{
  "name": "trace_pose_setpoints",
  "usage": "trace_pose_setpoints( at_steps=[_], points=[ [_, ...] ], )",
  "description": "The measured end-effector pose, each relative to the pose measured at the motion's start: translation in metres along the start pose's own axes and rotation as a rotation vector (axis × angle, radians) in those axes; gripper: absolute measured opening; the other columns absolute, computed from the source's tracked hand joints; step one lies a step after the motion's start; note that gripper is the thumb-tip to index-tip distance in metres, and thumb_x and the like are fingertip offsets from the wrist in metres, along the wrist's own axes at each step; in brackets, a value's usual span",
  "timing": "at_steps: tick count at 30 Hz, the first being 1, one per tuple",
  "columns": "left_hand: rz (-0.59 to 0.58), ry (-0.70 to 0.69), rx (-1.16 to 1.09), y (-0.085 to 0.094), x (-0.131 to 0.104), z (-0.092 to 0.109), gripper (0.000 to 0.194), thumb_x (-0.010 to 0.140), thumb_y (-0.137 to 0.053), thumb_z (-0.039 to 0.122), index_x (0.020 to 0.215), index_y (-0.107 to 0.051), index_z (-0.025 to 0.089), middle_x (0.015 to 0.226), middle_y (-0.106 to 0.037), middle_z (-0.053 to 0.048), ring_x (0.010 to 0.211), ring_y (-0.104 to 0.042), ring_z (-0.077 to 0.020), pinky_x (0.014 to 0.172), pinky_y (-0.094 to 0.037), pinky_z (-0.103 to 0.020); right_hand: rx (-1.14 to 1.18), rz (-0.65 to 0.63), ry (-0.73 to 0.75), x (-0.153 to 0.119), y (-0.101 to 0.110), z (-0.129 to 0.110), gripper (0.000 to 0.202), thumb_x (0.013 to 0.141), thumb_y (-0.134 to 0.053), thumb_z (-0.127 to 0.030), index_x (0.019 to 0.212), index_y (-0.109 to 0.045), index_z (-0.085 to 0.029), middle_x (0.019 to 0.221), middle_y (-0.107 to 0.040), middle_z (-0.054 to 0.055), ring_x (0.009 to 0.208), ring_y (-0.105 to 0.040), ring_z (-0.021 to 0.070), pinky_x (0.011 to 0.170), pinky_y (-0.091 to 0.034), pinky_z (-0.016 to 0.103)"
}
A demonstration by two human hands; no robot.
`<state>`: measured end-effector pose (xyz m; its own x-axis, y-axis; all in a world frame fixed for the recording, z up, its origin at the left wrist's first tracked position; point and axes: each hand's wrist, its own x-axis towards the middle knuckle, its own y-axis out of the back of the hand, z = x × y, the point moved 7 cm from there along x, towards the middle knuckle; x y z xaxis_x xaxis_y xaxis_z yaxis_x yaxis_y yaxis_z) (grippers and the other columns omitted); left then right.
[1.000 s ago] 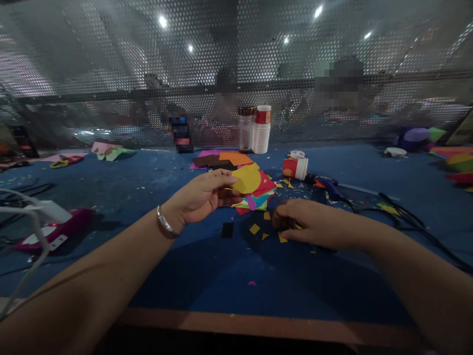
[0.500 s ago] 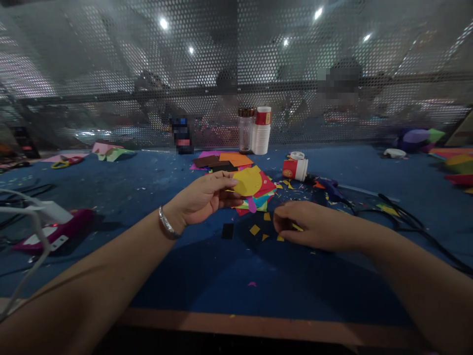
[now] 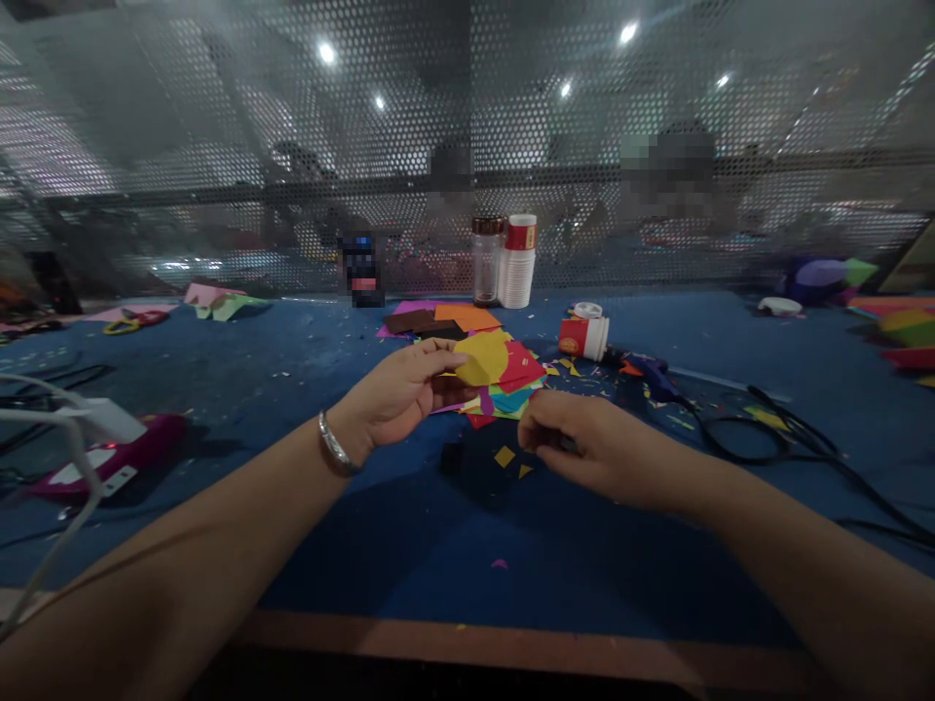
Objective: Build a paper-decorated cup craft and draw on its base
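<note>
Right hand neared yellow paper in left hand

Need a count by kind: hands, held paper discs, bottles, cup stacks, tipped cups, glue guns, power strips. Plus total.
Hands (left hand, right hand): 2
Yellow paper disc, held: 1
Clear bottle: 1
Cup stack: 1
Tipped cup: 1
Glue gun: 1
Magenta power strip: 1
Total: 8
</note>
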<state>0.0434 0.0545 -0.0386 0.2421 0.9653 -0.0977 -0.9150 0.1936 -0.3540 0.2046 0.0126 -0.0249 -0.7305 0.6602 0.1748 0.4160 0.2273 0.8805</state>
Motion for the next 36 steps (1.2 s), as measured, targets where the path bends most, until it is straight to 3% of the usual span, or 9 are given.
trace_pose_setpoints(
  at_steps=[5, 9, 25, 36],
  points=[
    [0.015, -0.013, 0.076, -0.001, 0.000, -0.001, 0.006, 0.085, -0.063, 0.009, 0.089, -0.061, 0.014, 0.083, -0.072, -0.004, 0.074, -0.069, -0.0138, 0.071, -0.058, -0.029, 0.103, 0.176, -0.020, -0.001, 0.015, -0.003, 0.014, 0.080, -0.055, -0.008, 0.088, -0.061, -0.018, 0.082, -0.066, 0.002, 0.072, -0.061, 0.0145, 0.067, -0.049, 0.026],
    [0.017, -0.036, 0.154, -0.002, 0.000, -0.005, 0.015, 0.082, -0.069, 0.012, 0.094, -0.060, 0.014, 0.091, -0.071, -0.005, 0.078, -0.069, -0.0149, 0.072, -0.057, -0.030, 0.101, 0.260, -0.015, -0.003, 0.025, -0.004, 0.012, 0.081, -0.055, -0.012, 0.089, -0.060, -0.019, 0.084, -0.066, 0.003, 0.075, -0.062, 0.0156, 0.069, -0.050, 0.028],
    [-0.010, -0.192, 0.541, -0.012, -0.001, -0.008, 0.010, 0.083, -0.065, 0.014, 0.092, -0.061, 0.016, 0.086, -0.068, -0.003, 0.078, -0.065, -0.0133, 0.067, -0.054, -0.025, 0.014, 0.254, 0.060, -0.001, 0.015, -0.011, 0.023, 0.085, -0.053, -0.011, 0.107, -0.054, -0.018, 0.092, -0.065, 0.005, 0.076, -0.064, 0.0158, 0.071, -0.051, 0.030],
    [-0.055, -0.154, 0.598, -0.024, -0.007, -0.008, 0.019, 0.076, -0.075, 0.021, 0.090, -0.062, 0.017, 0.081, -0.067, -0.002, 0.074, -0.064, -0.0134, 0.065, -0.050, -0.024, -0.087, 0.212, 0.038, -0.001, 0.008, -0.009, 0.030, 0.082, -0.050, -0.011, 0.110, -0.056, -0.018, 0.099, -0.070, 0.009, 0.082, -0.065, 0.0205, 0.071, -0.050, 0.032]
  ],
)
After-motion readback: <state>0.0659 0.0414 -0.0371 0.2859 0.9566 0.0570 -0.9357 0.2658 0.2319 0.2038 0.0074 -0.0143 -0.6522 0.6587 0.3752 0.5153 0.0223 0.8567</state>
